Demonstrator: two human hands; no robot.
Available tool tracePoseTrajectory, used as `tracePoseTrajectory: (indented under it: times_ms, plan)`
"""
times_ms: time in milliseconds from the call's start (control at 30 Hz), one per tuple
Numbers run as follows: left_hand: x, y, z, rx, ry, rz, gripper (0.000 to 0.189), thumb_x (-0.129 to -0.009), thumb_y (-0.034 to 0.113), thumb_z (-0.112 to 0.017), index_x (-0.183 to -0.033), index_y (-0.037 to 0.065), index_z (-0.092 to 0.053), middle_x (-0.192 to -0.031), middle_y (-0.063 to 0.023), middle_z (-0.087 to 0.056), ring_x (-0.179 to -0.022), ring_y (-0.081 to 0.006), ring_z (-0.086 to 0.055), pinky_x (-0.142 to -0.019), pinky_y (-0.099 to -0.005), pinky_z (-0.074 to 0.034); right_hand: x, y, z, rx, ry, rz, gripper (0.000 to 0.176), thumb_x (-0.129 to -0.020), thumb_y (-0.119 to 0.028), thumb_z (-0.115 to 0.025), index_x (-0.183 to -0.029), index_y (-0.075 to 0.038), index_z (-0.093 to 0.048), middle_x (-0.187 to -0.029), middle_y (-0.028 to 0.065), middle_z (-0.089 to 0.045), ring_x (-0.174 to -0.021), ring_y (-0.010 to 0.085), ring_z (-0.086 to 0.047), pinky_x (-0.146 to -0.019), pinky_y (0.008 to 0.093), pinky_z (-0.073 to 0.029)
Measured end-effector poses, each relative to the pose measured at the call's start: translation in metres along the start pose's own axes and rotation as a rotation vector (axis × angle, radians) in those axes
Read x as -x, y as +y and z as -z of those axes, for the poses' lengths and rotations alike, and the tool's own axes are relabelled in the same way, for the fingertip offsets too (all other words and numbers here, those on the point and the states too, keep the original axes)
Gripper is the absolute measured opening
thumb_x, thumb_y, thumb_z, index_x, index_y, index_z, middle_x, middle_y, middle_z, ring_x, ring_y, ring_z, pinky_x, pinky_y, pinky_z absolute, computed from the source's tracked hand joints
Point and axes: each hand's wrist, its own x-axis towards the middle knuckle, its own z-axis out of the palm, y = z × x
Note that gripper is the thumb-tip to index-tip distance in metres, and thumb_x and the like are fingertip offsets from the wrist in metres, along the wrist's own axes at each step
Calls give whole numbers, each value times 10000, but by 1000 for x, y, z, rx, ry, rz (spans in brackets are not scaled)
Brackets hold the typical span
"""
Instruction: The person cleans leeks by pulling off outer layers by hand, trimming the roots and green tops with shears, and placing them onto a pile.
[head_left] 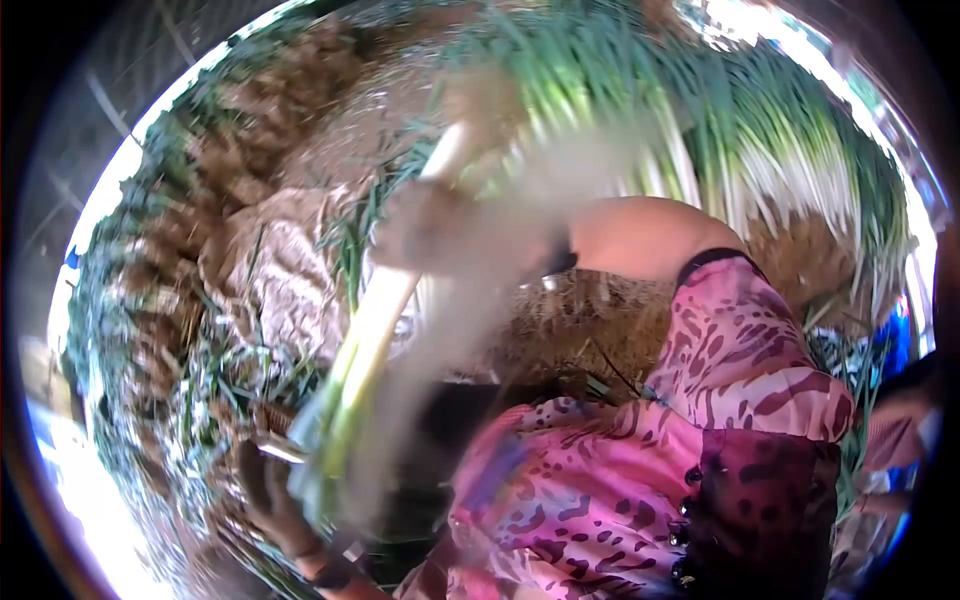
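Observation:
My right hand (430, 225), gloved and smeared by motion, is wrapped round the white stalks of a bunch of long green onions (372, 325). The bunch hangs at a slant, with its pale root end above the hand and its green leaves pointing down to the lower left. At the lower left is my left hand (272, 495), also gloved, with its fingers apart beside those leaves. A small whitish piece (282, 452) shows near its fingertips. A blurred greyish streak crosses the middle of the view beside the bunch.
A large heap of green onions (770, 150) lies across the top and right, roots toward me. More onions with earthy roots (170, 300) are piled along the left. Crumpled sheeting (285, 265) and loose leaves (245, 380) cover the ground between. Another person's sleeve (895, 440) shows at the right edge.

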Motion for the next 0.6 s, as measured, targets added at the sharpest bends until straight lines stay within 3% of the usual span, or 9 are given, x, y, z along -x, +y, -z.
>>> tracePoseTrajectory:
  times_ms: [33, 133, 267, 333, 367, 500, 533, 567, 600]
  plan:
    - [-14, 9, 6, -74, 127, -19, 437, -974, 108, -575, -1380, -52, -555, -1392, -148, -592, -1290, -247, -542, -1063, -350, -427, 43, 33, 35, 16, -45, -174, 89, -879, -210, -705, -864, -127, -680, -684, 23, -623, -605, 163, -618, -594, 295, -533]
    - [-30, 30, 14, -237, 300, -183, 349, -987, 99, -565, -1291, -70, -599, -1303, -129, -623, -1155, -236, -598, -969, -345, -484, 189, 111, 66, 90, 173, -556, 86, -926, -195, -673, -965, -122, -698, -702, 44, -614, -612, 146, -611, -562, 277, -514]
    - [-31, 0, 1, -304, 315, -54, 328, -988, 105, -567, -1263, -69, -609, -1252, -117, -632, -1103, -226, -603, -927, -340, -491, 331, 167, 103, 543, 112, -1069, 192, -900, -253, -675, -1071, -166, -689, -813, 46, -696, -677, 199, -674, -580, 332, -519]
    - [-25, -25, 1, -307, 287, 78, 318, -989, 108, -568, -1249, -68, -614, -1227, -112, -636, -1077, -221, -606, -906, -337, -495, 397, 187, 114, 391, -54, -1501, 360, -889, -275, -595, -1224, -149, -626, -1033, 151, -708, -985, 383, -673, -845, 478, -526]
    - [-20, -37, 4, -300, 280, 136, 313, -989, 110, -568, -1242, -67, -616, -1214, -109, -638, -1064, -218, -607, -896, -336, -497, 416, 191, 117, 303, -197, -1721, 402, -883, -287, -599, -1260, -149, -606, -1143, 191, -693, -1073, 389, -654, -916, 481, -505]
    - [14, -81, 22, -242, 250, 409, 295, -989, 116, -570, -1214, -66, -626, -1163, -98, -647, -1012, -208, -613, -854, -331, -504, 575, 201, 25, 200, -407, -2088, 574, -904, -239, -587, -1455, -121, -477, -1299, 188, -649, -1175, 402, -627, -1016, 472, -487]
    - [24, -88, 26, -228, 249, 480, 290, -990, 118, -571, -1207, -65, -629, -1150, -95, -650, -999, -205, -614, -844, -329, -506, 641, 199, -17, 249, -637, -2111, 534, -946, -228, -548, -1462, -109, -481, -1362, 181, -618, -1214, 374, -624, -1022, 471, -499]
    - [34, -95, 34, -212, 247, 549, 286, -990, 119, -571, -1200, -65, -631, -1138, -92, -652, -986, -202, -615, -833, -328, -508, 697, 200, -48, 139, -695, -2245, 464, -989, -251, -492, -1424, -93, -528, -1417, 178, -581, -1269, 339, -600, -1039, 457, -497]
    - [45, -105, 45, -196, 252, 616, 282, -990, 121, -571, -1193, -65, -634, -1125, -89, -654, -973, -200, -617, -823, -327, -510, 690, 194, -56, 146, -608, -2329, 457, -995, -261, -478, -1413, -86, -542, -1427, 172, -574, -1286, 334, -589, -1037, 454, -499]
